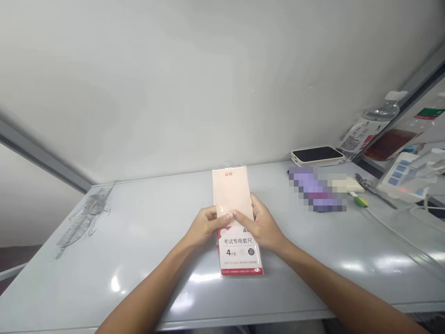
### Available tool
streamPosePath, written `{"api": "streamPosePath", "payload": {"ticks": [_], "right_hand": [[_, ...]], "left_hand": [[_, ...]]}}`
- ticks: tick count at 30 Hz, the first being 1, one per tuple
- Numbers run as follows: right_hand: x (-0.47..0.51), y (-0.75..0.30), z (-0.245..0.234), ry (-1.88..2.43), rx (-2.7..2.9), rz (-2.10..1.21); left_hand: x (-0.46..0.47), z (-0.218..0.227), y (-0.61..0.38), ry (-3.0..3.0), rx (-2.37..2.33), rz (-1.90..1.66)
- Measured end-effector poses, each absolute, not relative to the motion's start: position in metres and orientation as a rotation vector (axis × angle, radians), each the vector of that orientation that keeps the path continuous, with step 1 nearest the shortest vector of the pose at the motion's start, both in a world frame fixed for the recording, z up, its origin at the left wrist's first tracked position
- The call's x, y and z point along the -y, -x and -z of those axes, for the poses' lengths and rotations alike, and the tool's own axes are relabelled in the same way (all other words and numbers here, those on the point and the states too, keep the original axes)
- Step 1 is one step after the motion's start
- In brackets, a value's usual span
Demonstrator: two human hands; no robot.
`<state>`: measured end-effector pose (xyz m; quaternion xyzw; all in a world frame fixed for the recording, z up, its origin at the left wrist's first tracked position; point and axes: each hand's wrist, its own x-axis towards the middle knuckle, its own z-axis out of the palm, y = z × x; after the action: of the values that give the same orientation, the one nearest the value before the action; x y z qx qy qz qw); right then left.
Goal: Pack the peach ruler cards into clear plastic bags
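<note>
Both my hands hold a flat packaged ruler set (239, 253) in a clear plastic sleeve, up off the grey table (139, 241) or resting on it; I cannot tell which. A pale peach card (232, 190) fills its upper part. Its lower part is a white and red printed label. My left hand (206, 227) pinches the sleeve's left side, and my right hand (260, 225) grips its right side. The fingertips of my two hands nearly meet across the peach card.
Along the back right of the table lie a black-topped white power bank (317, 156), a blurred purple object (314, 189), a green-and-yellow handled tool (360, 201) with a cable, and a white device with blue keys (399, 174). A plastic water bottle (368, 125) stands behind them.
</note>
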<state>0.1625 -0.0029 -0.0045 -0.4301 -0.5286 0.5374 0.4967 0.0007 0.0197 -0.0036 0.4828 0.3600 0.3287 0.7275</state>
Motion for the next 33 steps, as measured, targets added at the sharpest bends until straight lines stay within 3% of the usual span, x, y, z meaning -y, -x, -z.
{"api": "streamPosePath", "payload": {"ticks": [20,28,33], "right_hand": [[0.006,-0.160,0.004,1.143,1.332,-1.225],[-0.007,-0.169,0.018,1.630,1.689,-1.013],[-0.008,-0.170,0.018,1.821,1.931,-0.791]], "left_hand": [[-0.017,-0.008,0.001,-1.280,-0.917,-0.669],[-0.022,0.005,0.005,-1.814,-1.603,-0.507],[-0.020,0.012,0.003,-2.000,-1.740,-0.383]]}}
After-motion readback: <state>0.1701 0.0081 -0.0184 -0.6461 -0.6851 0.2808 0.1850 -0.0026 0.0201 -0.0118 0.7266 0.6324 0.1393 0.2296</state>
